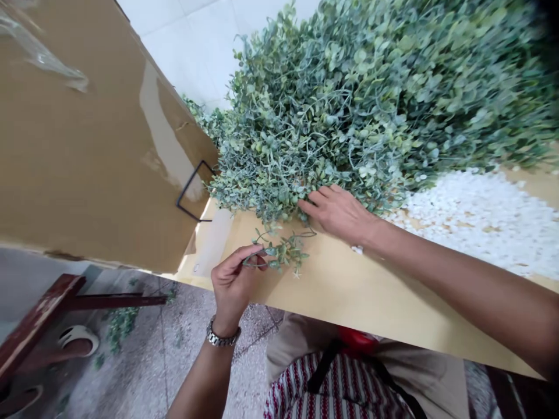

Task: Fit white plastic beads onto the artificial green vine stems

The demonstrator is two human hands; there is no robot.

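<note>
My left hand [238, 270] pinches the stem of a small leafy sprig [286, 251] between thumb and fingers, just above the tan tabletop [367, 291]. The sprig has grey-green leaves and looks artificial. At the front edge of a large heap of similar leafy sprigs [314, 128] is my right hand [338, 214]. Its fingers are bent and close together against the leaves. The greenery partly covers those fingertips, so what they hold does not show.
Many small white pieces [484, 218] are spread at the right. A large cardboard box [100, 145] stands at the left, with a thin black square frame [187, 195] by its edge. Below are a dark red wooden stool [39, 320], fallen leaves [122, 326] and another person's sandalled foot [78, 343].
</note>
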